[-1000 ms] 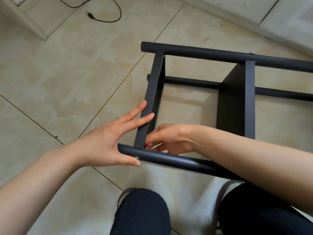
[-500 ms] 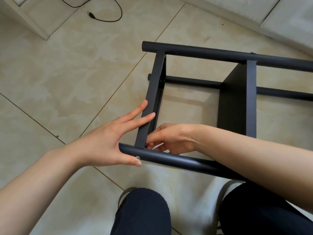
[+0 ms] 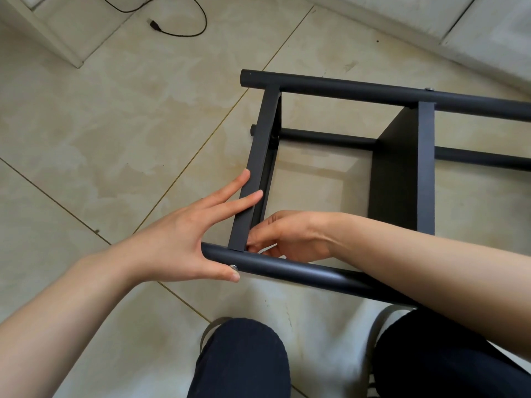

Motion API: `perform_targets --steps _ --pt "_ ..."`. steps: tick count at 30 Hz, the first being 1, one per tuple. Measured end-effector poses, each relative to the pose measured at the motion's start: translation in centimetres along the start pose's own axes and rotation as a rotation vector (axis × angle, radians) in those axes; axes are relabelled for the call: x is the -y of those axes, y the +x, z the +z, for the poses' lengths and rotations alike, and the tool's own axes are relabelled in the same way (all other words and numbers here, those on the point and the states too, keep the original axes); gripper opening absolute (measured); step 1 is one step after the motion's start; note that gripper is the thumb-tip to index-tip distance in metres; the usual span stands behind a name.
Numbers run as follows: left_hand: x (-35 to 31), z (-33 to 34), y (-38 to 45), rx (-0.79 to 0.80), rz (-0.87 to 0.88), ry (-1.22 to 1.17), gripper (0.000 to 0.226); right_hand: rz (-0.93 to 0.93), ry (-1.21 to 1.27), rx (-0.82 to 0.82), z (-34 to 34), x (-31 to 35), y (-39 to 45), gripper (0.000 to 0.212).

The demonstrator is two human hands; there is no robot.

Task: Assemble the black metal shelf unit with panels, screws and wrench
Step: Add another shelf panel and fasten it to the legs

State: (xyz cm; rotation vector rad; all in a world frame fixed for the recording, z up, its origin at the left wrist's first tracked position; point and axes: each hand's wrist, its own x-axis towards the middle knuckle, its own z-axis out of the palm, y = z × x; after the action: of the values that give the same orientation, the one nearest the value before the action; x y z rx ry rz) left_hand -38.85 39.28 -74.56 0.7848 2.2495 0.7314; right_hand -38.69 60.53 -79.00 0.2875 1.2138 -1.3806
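Head view: black metal shelf unit (image 3: 402, 168) lies on its side on the tiled floor (image 3: 115, 139), directly ahead of the person's knees
Near tube (image 3: 287, 271): runs left to right closest to the knees; silver screw (image 3: 234, 266) seated near its left end
Left panel (image 3: 255, 173): spans near tube to far tube (image 3: 373, 93)
Second panel (image 3: 402, 168): stands to the right, between the same tubes
Left hand (image 3: 184, 239): fingers straight, spread against the left panel's outer face; thumb tip beside the screw; grips nothing
Right hand (image 3: 290, 237): inside the frame, fingers curled at the panel-tube joint; whether they pinch anything cannot be told
Far left floor: black cable (image 3: 184, 33)
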Motion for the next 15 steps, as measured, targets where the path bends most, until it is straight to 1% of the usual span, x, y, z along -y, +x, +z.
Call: perform_targets --steps 7,12,15 --pt "-0.02 -0.02 -0.04 -0.001 0.001 0.009 0.115 -0.004 -0.044 -0.056 0.32 0.18 0.07 0.030" --pt "0.05 -0.04 0.05 -0.003 -0.001 0.006 0.115 -0.010 0.013 0.021 0.24 0.03 -0.25 0.021" --pt "0.12 0.01 0.00 -0.004 0.001 0.002 0.116 -0.045 0.030 0.010 0.30 -0.32 -0.14 0.016"
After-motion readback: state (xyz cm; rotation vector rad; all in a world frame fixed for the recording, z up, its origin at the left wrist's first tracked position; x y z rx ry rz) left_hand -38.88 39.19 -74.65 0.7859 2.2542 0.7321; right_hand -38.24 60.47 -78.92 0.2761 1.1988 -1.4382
